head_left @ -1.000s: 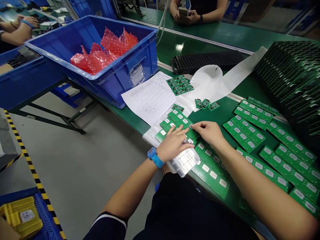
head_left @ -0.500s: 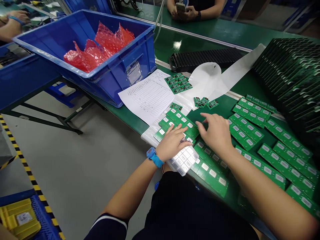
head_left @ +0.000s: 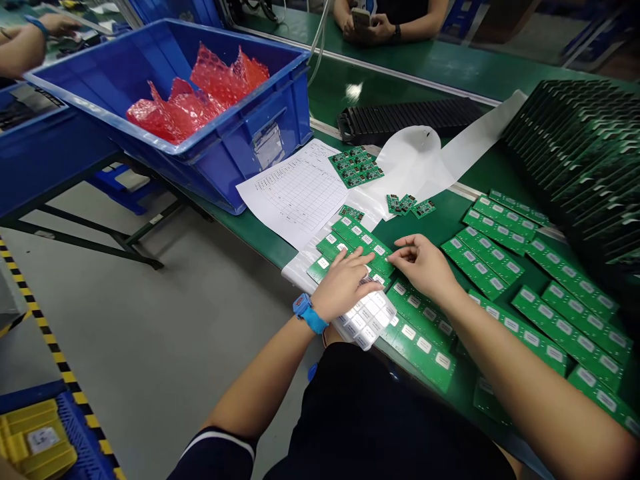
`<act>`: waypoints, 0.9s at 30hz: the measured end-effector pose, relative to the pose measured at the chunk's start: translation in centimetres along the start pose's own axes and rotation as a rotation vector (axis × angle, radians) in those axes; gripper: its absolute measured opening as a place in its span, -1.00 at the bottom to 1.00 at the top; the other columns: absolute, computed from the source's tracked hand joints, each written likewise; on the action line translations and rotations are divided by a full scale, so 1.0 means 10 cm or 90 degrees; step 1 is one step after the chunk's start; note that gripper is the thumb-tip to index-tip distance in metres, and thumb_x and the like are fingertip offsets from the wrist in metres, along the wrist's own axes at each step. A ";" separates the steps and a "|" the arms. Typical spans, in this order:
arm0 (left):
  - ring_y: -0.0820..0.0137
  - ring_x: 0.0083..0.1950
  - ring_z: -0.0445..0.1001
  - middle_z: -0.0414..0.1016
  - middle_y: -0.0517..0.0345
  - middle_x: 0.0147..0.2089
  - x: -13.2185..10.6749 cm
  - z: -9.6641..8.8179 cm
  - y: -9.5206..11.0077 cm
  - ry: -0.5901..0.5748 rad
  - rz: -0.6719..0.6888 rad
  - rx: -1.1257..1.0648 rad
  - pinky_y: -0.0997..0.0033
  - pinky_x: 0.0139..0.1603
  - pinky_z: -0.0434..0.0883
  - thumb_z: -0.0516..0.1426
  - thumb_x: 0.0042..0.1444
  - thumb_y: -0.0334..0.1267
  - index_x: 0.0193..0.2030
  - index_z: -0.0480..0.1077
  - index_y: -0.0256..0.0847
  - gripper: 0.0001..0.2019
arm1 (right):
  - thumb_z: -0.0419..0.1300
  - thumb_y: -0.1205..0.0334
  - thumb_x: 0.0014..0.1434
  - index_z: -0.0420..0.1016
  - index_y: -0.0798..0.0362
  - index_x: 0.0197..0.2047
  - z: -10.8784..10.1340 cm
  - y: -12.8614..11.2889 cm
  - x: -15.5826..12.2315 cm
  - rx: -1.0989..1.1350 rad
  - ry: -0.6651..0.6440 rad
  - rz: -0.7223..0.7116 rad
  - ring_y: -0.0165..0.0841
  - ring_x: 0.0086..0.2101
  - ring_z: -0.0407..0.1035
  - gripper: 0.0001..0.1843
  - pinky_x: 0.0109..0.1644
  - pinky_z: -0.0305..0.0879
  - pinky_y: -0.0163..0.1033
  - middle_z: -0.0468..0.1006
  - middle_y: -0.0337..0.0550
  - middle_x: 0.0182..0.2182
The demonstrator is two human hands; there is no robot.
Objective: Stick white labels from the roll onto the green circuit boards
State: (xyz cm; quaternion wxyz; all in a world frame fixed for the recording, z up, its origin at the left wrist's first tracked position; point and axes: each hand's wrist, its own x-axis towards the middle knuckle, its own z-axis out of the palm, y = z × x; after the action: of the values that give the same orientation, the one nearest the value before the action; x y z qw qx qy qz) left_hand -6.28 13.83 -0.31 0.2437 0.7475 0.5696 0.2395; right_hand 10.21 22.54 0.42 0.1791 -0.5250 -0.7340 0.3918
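My left hand lies with its fingers spread over green circuit boards at the table's front edge. A sheet of white printed labels sticks out from beneath its palm and thumb. My right hand has thumb and forefinger pinched together at the right end of the uppermost board there. A small pale spot shows at the fingertips, but what they grip is too small to make out. Just below this hand, more labelled boards lie along the edge.
Rows of labelled board strips cover the right side, before a tall rack of boards. A printed form, small boards and a black slotted rack lie behind. A blue bin holds red bubble wrap. Co-workers' hands show beyond.
My right hand has moved slightly left and down to the board's end, its spread thumb and forefinger closing to a pinch. My left hand has stayed in place.
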 end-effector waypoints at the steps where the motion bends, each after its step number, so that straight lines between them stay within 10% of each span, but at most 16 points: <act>1: 0.14 0.33 0.03 0.22 -0.04 0.25 0.00 0.00 0.00 0.000 0.001 0.001 0.03 0.32 -0.09 0.00 0.17 0.01 -0.49 0.30 -0.23 -0.63 | 0.13 0.27 0.04 0.31 0.08 -0.20 0.02 -0.01 -0.04 -0.060 0.021 -0.038 -0.36 -0.42 0.38 -0.79 -0.31 0.29 -0.22 0.51 -0.16 -0.42; 6: 0.15 0.33 0.03 0.22 -0.03 0.25 -0.01 0.00 0.01 0.004 0.008 0.000 0.02 0.32 -0.10 0.02 0.17 -0.04 -0.45 0.34 -0.24 -0.68 | 0.00 0.31 0.16 0.43 0.08 -0.25 -0.03 -0.02 -0.16 -0.390 0.129 -0.267 -0.17 -0.18 0.30 -0.81 -0.12 0.23 -0.06 0.46 0.04 -0.24; 10: 0.16 0.35 -0.02 0.21 -0.01 0.25 -0.03 -0.02 0.03 -0.003 -0.004 -0.008 0.02 0.33 -0.12 -0.01 0.18 0.00 -0.44 0.33 -0.23 -0.65 | 0.02 0.26 0.16 0.42 0.11 -0.12 -0.31 0.05 0.15 -0.379 0.230 -0.231 -0.17 -0.18 0.31 -0.74 -0.15 0.28 -0.09 0.39 0.08 -0.16; 17: 0.19 0.35 -0.02 0.20 0.02 0.26 -0.04 -0.05 0.06 -0.022 -0.013 0.005 0.05 0.33 -0.10 -0.01 0.19 -0.02 -0.47 0.29 -0.22 -0.66 | -0.02 -0.11 0.16 0.06 -0.17 0.25 -0.41 0.14 0.95 -0.572 0.015 -0.228 0.06 0.09 0.07 -0.39 -0.03 0.14 0.14 0.11 -0.01 0.21; 27: 0.21 0.34 0.00 0.22 0.03 0.25 -0.04 0.01 0.02 0.004 0.000 0.017 0.03 0.33 -0.10 0.01 0.19 -0.05 -0.36 0.37 -0.22 -0.70 | -0.13 0.18 0.26 0.16 0.12 0.19 -0.29 0.19 0.88 -0.587 0.024 -0.221 -0.05 -0.03 0.14 -0.54 -0.03 0.09 0.00 0.30 0.18 0.05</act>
State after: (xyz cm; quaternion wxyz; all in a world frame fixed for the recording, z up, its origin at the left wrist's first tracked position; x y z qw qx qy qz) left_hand -6.16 13.42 -0.26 0.2315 0.7497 0.5739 0.2343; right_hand 9.99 31.95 -0.49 0.0037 -0.4266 -0.9042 -0.0191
